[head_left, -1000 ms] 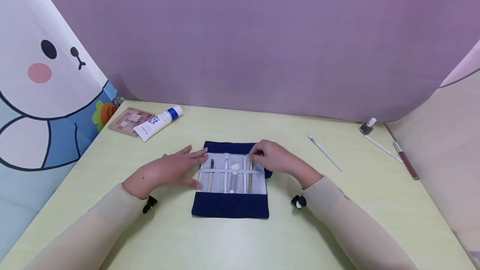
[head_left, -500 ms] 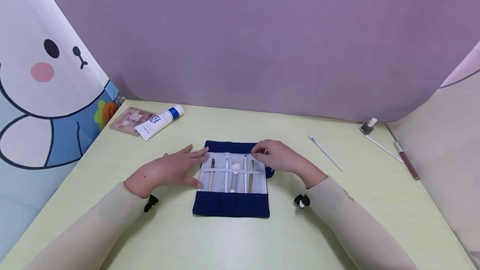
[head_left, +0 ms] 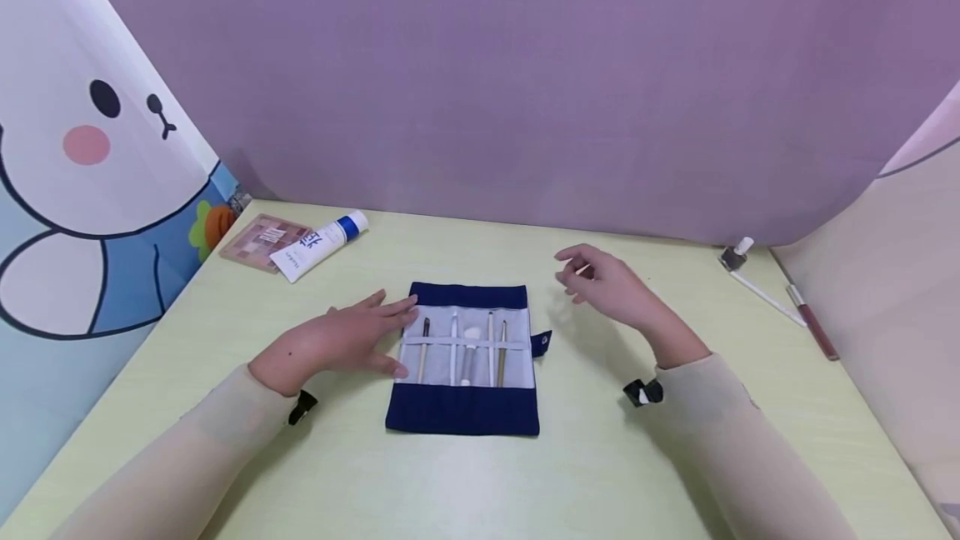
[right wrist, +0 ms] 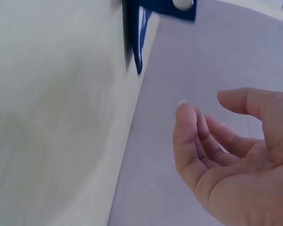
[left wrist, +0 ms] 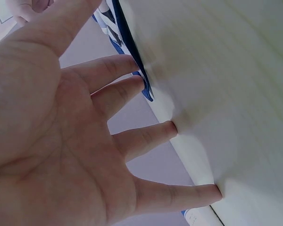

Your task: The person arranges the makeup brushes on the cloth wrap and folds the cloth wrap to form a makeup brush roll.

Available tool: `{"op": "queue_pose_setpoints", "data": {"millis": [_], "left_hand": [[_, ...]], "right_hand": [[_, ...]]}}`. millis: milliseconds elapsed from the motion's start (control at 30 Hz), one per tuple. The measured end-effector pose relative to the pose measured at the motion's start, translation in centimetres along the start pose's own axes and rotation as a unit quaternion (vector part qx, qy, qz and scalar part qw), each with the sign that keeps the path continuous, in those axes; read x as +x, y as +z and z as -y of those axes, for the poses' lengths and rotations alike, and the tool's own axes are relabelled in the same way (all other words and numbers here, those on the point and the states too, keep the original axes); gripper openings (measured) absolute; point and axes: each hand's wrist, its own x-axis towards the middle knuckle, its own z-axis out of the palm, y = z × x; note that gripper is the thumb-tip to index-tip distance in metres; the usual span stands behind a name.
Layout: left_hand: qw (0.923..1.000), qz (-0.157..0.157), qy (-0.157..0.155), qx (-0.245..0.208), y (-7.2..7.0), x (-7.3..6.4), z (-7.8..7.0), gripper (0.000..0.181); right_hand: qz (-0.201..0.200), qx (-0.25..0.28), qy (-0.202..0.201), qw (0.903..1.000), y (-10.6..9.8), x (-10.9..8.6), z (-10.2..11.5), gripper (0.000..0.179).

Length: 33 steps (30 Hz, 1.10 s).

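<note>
A navy cloth brush roll (head_left: 462, 411) lies unfolded on the table, its pale lining facing up. Under the lining's elastic band sit several slim tools: a dark-tipped brush (head_left: 423, 348), white sticks, a white-headed brush (head_left: 470, 354) and a brownish-gold stick (head_left: 502, 361). My left hand (head_left: 348, 336) has its fingers spread, the tips touching the roll's left edge. In the left wrist view its palm (left wrist: 61, 136) shows, holding nothing. Off to the right of the roll, my right hand (head_left: 611, 286) hovers above the table with loosely bent fingers and nothing between them.
At the back left a white tube (head_left: 311, 250) overlaps a pinkish palette (head_left: 258, 242). Far right are a dark little bottle with a white cap (head_left: 735, 253), a white stick (head_left: 768, 297) and a dark red tube (head_left: 816, 327). A snap tab (head_left: 541, 343) sticks out from the roll's right side.
My right hand has left the roll's upper right corner and moved right, uncovering the corner and snap tab. It now covers the loose white stick there. My left hand stays put.
</note>
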Motion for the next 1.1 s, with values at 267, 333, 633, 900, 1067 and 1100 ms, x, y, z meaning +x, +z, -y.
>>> {"op": "queue_pose_setpoints", "data": {"millis": [267, 333, 633, 900, 1067, 1100], "left_hand": [[1.0, -0.002, 0.007, -0.003, -0.1, -0.2, 0.0, 0.095], [1.0, -0.003, 0.008, -0.002, -0.1, -0.2, 0.0, 0.096], [0.9999, -0.001, 0.01, 0.0, 0.0, 0.0, 0.1, 0.096], [0.9999, -0.002, 0.01, -0.001, -0.1, -0.1, 0.1, 0.096], [1.0, -0.002, 0.009, -0.003, -0.1, -0.1, 0.0, 0.096], [1.0, -0.002, 0.008, -0.003, -0.1, -0.1, 0.0, 0.095]], "right_hand": [[-0.059, -0.012, 0.05, 0.9969, -4.0, -1.4, -3.3, 0.058], [-0.062, -0.001, 0.056, 0.9965, -4.9, -1.7, -4.6, 0.06], [-0.057, 0.008, 0.07, 0.9958, -7.4, -2.6, -8.5, 0.061], [0.013, -0.037, 0.078, 0.9962, -7.7, -2.6, -9.8, 0.054], [0.032, -0.056, 0.072, 0.9953, -7.3, -2.4, -10.3, 0.052], [0.034, -0.059, 0.072, 0.9951, -7.2, -2.4, -10.4, 0.052]]}}
